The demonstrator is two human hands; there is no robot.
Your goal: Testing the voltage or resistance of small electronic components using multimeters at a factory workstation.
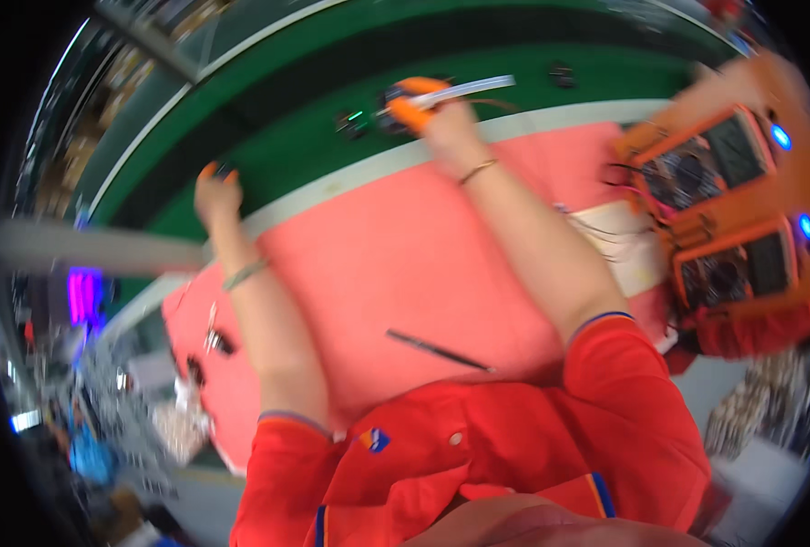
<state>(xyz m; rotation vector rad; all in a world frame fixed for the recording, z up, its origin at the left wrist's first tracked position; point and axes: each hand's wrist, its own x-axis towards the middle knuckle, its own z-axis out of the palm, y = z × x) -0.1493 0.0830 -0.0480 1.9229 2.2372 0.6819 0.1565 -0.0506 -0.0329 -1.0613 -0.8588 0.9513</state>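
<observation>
My left hand [217, 198], with orange on a fingertip, is closed at the left end of the green conveyor belt [287, 146]. A small dark piece [226, 170] shows at its fingers. Farther right, my right hand [441, 118] reaches over the belt with orange finger covers on. Its fingers are closed around a slim whitish stick [482, 87] that points right. Beside those fingers is a small black device [389, 111], partly hidden; whether I touch it is blurred. Just left of it sits another dark device [352, 122] with a green light.
A pink mat [396, 264] covers the bench before me, with a black pen-like tool [440, 350] on it. Two orange multimeters [706, 164] stand at the right with leads. Another small black device [562, 75] lies farther along the belt. A grey post [104, 248] juts in at left.
</observation>
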